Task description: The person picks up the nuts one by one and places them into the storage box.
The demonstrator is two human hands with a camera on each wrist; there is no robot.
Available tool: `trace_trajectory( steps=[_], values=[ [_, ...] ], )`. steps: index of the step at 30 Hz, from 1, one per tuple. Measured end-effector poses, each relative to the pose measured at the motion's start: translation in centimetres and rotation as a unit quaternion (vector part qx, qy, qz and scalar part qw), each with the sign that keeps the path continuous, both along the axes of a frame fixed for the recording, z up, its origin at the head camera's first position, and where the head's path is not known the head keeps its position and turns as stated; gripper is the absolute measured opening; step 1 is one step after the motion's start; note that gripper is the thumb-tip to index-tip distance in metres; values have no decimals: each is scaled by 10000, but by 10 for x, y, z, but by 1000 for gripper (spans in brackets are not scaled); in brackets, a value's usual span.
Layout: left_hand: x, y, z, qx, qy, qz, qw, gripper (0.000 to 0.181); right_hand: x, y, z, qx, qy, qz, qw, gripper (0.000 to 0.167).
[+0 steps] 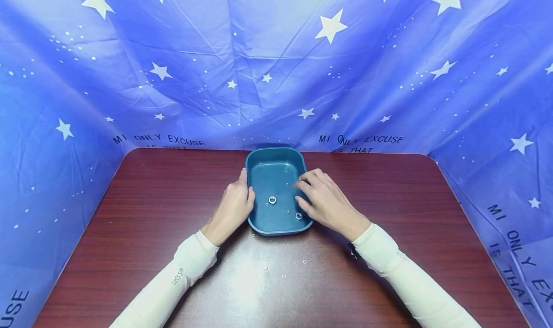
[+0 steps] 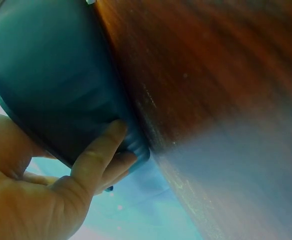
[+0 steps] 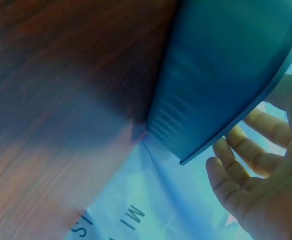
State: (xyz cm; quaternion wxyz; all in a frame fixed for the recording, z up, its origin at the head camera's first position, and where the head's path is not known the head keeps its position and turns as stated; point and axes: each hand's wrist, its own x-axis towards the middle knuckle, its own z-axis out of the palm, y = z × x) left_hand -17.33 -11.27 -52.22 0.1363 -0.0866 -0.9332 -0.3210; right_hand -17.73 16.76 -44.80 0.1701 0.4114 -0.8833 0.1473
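A teal rectangular bin (image 1: pixel 281 174) stands on the table. My left hand (image 1: pixel 235 196) grips its left side, thumb at the rim and fingers along the outer wall; the left wrist view shows fingertips pressed on that teal wall (image 2: pixel 60 65). My right hand (image 1: pixel 328 200) reaches over the right rim, thumb and fingertips apart inside the bin. In the right wrist view its fingers (image 3: pixel 256 155) are spread and slightly bent beside the rim. Two larger metal nuts, one near the middle (image 1: pixel 272 200) and one near the right front corner (image 1: pixel 299 216), lie in the bin with several tiny rings.
Several tiny rings, among them one ring (image 1: pixel 304 261), lie scattered on the dark red wood table (image 1: pixel 173 188) in front of the bin. A blue star-patterned cloth (image 1: pixel 207 68) hangs behind and along both sides of the table. Its back edge is close behind the bin.
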Motion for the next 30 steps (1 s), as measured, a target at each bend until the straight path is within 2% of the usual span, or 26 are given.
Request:
trace_trajectory(
  steps=[7,13,15,20,22,25,27,30],
  values=[
    [-11,-5,-23,-143,93,-26,9999,65,1,5,-5,-189,130,-215,9995,24],
    [-12,-6,-26,-132,145,-53,9998,66,1,8,-7,-378,109,-457,9982,25],
    [-11,-5,-22,-147,138,-52,9998,65,2,9,-8,-393,68,-572,9976,28],
    [11,3,22,164,52,-134,9998,61,5,9,-10,-404,-196,-990,9941,37],
    [14,4,28,151,107,-115,9998,60,7,8,-12,-432,-358,-1165,9916,40],
    [10,3,20,51,172,-84,9998,60,9,6,-14,-473,-611,-1363,9876,43],
    [5,0,8,-2,207,-64,9998,61,11,5,-14,-492,-754,-1457,9852,46],
    [-1,-2,-2,17,116,-84,9999,63,12,3,-14,-496,-917,-1557,9823,49]
  ],
)
